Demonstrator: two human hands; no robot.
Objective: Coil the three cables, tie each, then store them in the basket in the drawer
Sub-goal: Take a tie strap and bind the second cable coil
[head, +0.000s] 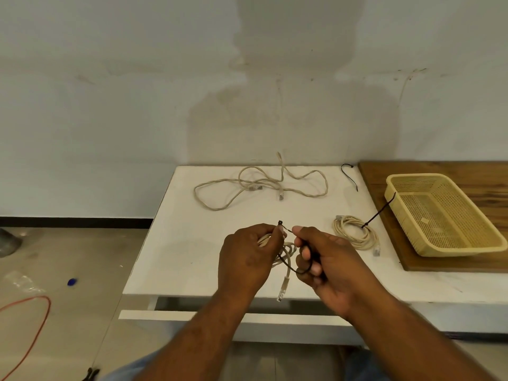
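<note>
While gripped: coiled cable (287, 250), both hands.

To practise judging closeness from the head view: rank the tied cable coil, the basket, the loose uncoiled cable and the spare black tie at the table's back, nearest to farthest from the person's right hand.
From the right hand:
1. Tied cable coil, just to its right on the white table.
2. Basket, further right on the wooden board.
3. Loose uncoiled cable and spare black tie, both at the back: too close to call.

Bare workroom, stained wall (165, 78), white table (178, 243)
</note>
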